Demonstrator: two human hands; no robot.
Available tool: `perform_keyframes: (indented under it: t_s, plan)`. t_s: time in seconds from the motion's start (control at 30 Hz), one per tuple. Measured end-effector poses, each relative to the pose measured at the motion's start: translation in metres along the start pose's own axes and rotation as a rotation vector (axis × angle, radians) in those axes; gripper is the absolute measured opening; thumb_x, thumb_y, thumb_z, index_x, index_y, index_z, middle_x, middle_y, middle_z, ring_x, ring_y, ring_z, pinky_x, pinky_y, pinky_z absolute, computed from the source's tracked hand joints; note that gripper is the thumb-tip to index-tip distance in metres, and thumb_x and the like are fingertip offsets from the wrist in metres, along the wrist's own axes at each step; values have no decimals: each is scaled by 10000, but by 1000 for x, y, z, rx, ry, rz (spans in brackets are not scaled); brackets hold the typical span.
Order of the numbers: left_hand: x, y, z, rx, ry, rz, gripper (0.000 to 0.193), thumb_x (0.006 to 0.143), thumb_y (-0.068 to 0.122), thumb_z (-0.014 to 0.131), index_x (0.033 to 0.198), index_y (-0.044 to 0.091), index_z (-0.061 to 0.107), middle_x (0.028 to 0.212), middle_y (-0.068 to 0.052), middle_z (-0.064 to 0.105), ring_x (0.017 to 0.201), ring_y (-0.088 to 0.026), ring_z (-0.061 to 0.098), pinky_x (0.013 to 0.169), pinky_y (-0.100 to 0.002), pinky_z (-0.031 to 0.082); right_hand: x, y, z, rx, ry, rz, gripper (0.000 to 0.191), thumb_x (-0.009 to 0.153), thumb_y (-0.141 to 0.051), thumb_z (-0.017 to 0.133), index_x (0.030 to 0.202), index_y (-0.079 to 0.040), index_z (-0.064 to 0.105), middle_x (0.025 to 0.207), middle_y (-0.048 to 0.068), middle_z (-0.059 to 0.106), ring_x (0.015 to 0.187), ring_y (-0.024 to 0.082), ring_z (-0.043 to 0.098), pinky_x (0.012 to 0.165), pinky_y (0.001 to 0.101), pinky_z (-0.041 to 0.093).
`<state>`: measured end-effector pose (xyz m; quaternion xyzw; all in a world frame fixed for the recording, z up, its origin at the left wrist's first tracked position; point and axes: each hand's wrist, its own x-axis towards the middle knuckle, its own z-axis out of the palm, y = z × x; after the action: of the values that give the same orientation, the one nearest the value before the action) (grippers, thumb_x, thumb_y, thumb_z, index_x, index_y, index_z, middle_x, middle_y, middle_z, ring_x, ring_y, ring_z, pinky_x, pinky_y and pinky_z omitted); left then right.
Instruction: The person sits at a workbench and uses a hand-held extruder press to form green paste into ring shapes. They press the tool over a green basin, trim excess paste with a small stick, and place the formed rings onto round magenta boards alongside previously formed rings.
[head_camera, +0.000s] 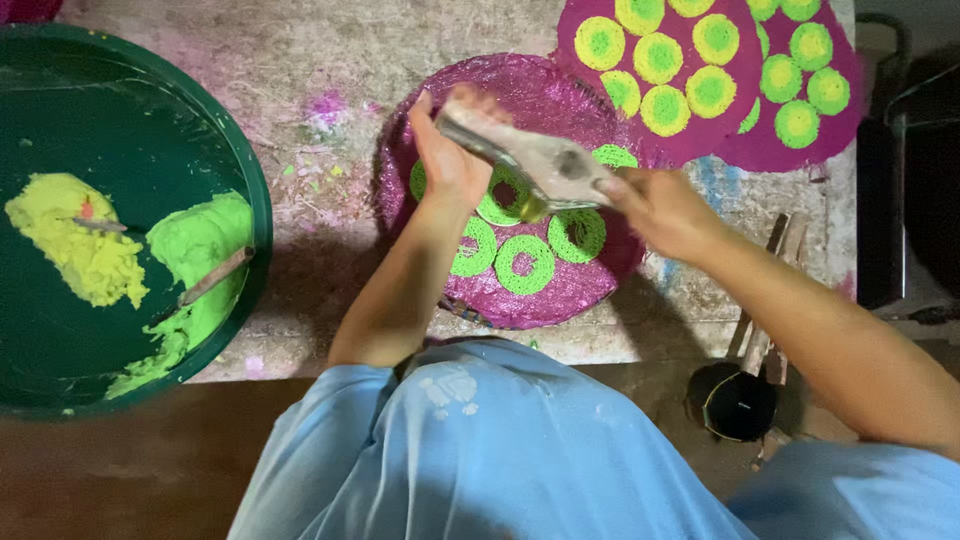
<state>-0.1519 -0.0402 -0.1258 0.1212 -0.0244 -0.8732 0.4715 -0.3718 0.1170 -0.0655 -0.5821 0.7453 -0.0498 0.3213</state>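
Light is falling from above onto the middle of the stone work surface (300, 70), leaving the edges and right corner sinking into darkness. Colours are reading saturated. Motion blur is softening the metal press (530, 165); the forearms are casting soft shadows.

Your hands gripped a dull, smeared metal press (530, 160). The purple mat (560, 100) under it looked coarsely woven and rough, the green rings (525, 263) stringy and matt. The desk (300, 90) was worn, stained, chalky. The green tub (150, 120) looked like smooth, faintly glossy plastic.
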Motion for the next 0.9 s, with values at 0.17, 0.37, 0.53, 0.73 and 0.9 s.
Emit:
perform_keyframes:
  t_s: [0.17, 0.37, 0.53, 0.73, 0.9]
  plan:
    - [-26, -1, -16, 1563, -249, 134, 605, 928, 419, 679, 1321, 14, 461, 1200, -171, 545, 1118, -306, 539, 979, -492, 412, -50, 63, -8, 367, 217, -31, 694, 1047, -618, 327, 969, -4, 641, 645, 72, 572, 537, 171, 526, 467, 349, 415]
    - [-67, -7, -29, 2380, -369, 281, 1189, 675, 438, 891, 1571, 52, 210, 1423, -196, 466, 1302, -358, 416, 1093, -565, 218, -89, 98, 44, 811, 486, -63, 750, 1064, -669, 294, 967, -7, 632, 686, 32, 587, 550, 121, 526, 471, 286, 396]
    - [-51, -9, -16, 2356, -284, 102, 1180, 672, 481, 895, 1579, 80, 255, 1344, -172, 525, 1310, -338, 440, 1112, -542, 241, -119, 100, 78, 1160, 606, -50, 724, 1040, -694, 348, 1148, -20, 594, 719, 64, 570, 545, 133, 494, 486, 296, 412]
    - [-6, -39, 28, 2485, -381, 169, 1240, 641, 470, 910, 1591, 47, 236, 1415, -196, 514, 1332, -368, 433, 1115, -562, 261, -143, 107, 95, 1266, 661, -115, 712, 1058, -680, 375, 1065, 2, 578, 708, 62, 528, 543, 142, 458, 481, 301, 358]
    - [-10, -63, 66, 2524, -583, 49, 1321, 533, 534, 966, 1555, 89, 255, 1559, -175, 387, 1448, -362, 327, 1176, -597, 174, -160, 105, 96, 831, 721, -90, 655, 1059, -631, 448, 982, -3, 617, 680, 24, 534, 565, 123, 456, 495, 304, 353]
